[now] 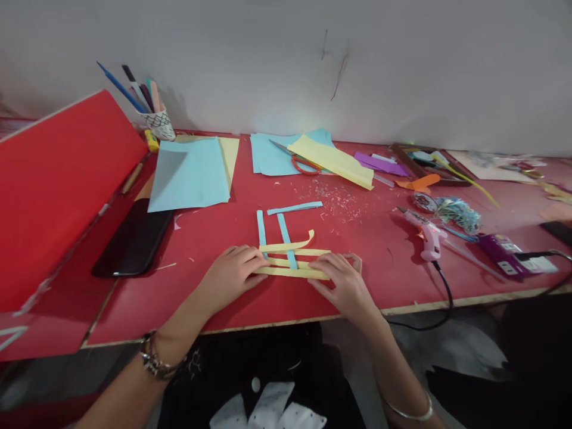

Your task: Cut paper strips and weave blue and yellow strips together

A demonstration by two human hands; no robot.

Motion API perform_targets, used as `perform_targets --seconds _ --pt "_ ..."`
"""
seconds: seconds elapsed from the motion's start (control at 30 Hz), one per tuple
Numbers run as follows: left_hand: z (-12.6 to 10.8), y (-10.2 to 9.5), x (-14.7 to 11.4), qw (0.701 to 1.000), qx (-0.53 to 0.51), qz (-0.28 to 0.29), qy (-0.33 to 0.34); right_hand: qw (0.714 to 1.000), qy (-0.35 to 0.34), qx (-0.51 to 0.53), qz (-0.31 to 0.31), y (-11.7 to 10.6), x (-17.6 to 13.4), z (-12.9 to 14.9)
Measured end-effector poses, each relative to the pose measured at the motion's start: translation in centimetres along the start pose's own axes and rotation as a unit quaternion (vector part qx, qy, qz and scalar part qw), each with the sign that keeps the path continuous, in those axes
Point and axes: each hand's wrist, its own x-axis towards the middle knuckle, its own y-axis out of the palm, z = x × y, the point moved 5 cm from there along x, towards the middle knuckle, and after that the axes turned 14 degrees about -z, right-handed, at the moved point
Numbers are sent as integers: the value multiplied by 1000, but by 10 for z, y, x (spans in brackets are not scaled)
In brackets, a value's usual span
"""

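Note:
Several yellow paper strips (288, 272) lie side by side on the red table, crossed by light blue paper strips (283, 229) that run away from me. My left hand (236, 271) is closed over the left ends of the yellow strips, thumb on the near side. At their right ends my right hand (343, 279) pinches them in the same way; its fingertips partly hide the paper. One yellow strip (286, 246) lies across the blue ones, and its right end curls up. Beyond the weave rests a loose blue strip (295, 208).
Scissors (306, 166) with red handles lie among blue and yellow paper sheets (333, 161) at the back. A pink glue gun (431, 241) with a black cord is on the right. A phone (134, 238), red board (67, 190) and pen cup (159, 123) stand left.

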Motion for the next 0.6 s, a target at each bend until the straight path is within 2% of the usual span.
perform_targets --seconds 0.37,0.6 --pt "2 1 2 999 -34 13 -30 997 65 2 32 -1 -6 -3" --pt "2 1 2 998 -37 16 -41 998 23 -62 -25 0 -2 -2"
